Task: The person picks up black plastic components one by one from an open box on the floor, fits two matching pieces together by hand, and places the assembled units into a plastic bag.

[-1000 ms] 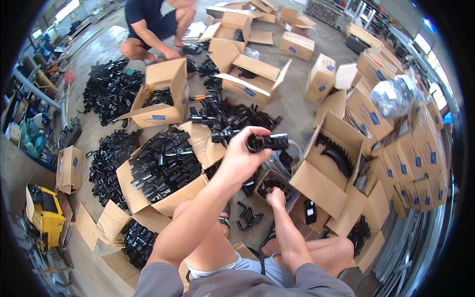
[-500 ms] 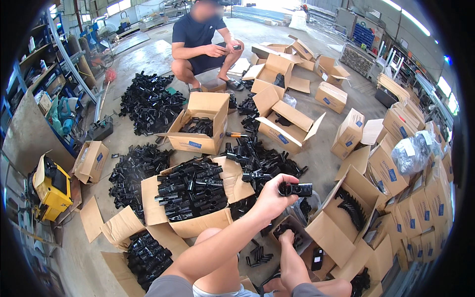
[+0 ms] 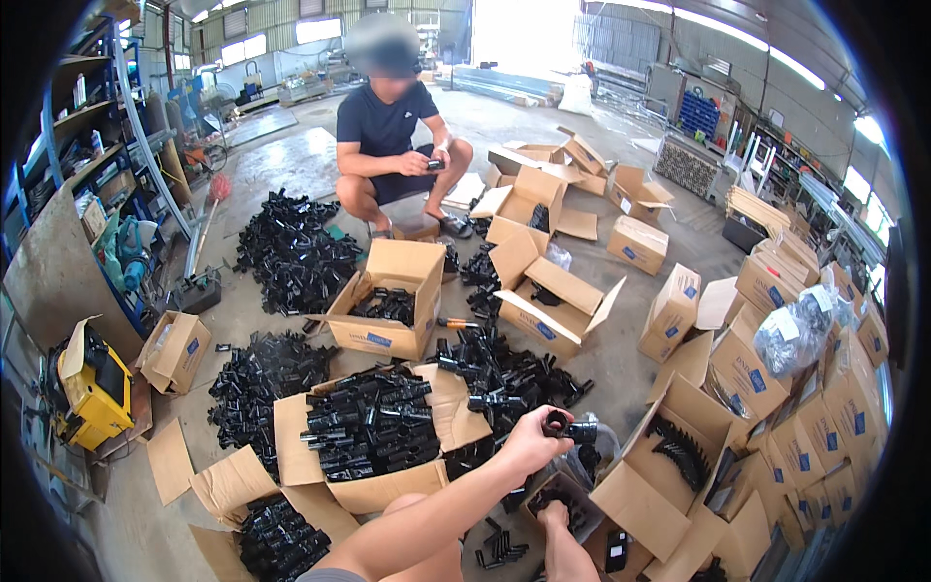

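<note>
My left hand (image 3: 529, 444) is closed around a black tubular pipe fitting (image 3: 582, 433), raised in front of me with one round open end facing up. My right hand (image 3: 554, 516) reaches down into a small cardboard box (image 3: 589, 524) of dark little parts; its fingertips are hidden among them. Beside that box, several short black pieces (image 3: 500, 545) lie on the floor. Left of my left hand, a wide open carton (image 3: 393, 488) is heaped with similar black fittings (image 3: 373, 424). To the right, an open carton (image 3: 635, 509) has a curved row of black fittings (image 3: 679, 451) inside.
Across from me a person (image 3: 388, 131) squats, holding a small black part in both hands. Loose piles of black fittings (image 3: 291, 252) cover the floor at left. More open cartons (image 3: 383, 335) stand ahead, and stacked boxes (image 3: 815, 427) line the right. A dark phone-like object (image 3: 617, 550) lies near my right arm.
The view has tilted upward, so the scene sits lower in the picture. My left hand has turned the fitting slightly. My right hand stays in the small box.
</note>
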Demonstrator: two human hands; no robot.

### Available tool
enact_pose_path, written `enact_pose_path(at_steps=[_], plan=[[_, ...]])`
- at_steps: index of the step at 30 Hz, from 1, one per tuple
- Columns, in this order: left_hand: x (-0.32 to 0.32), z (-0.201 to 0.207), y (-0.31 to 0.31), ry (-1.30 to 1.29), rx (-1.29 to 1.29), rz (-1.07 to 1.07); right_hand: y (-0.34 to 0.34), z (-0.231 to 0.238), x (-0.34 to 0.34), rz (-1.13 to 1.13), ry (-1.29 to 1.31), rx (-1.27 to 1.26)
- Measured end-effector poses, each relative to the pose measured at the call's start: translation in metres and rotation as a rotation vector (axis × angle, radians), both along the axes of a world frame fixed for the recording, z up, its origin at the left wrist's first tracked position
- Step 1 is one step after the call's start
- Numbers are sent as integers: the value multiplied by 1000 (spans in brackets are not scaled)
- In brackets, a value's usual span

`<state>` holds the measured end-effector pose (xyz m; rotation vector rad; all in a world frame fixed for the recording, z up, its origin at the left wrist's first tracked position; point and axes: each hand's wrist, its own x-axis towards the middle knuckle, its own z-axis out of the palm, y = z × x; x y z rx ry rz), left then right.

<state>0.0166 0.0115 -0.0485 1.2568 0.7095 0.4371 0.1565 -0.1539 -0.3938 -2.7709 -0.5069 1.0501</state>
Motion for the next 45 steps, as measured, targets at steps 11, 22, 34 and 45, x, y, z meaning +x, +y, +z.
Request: enact_pose_path(at_steps=[11, 22, 34, 45], plan=[[-2, -2, 3, 15, -2, -11, 5, 55, 27, 504, -186, 311], [20, -38, 7, 68, 41, -92, 0, 397, 22, 477, -256, 825], [29, -13, -15, 191, 93, -215, 18, 352, 15, 649, -534, 1027], [41, -41, -17, 107, 186, -249, 7, 350, 26, 715, -637, 1051]])
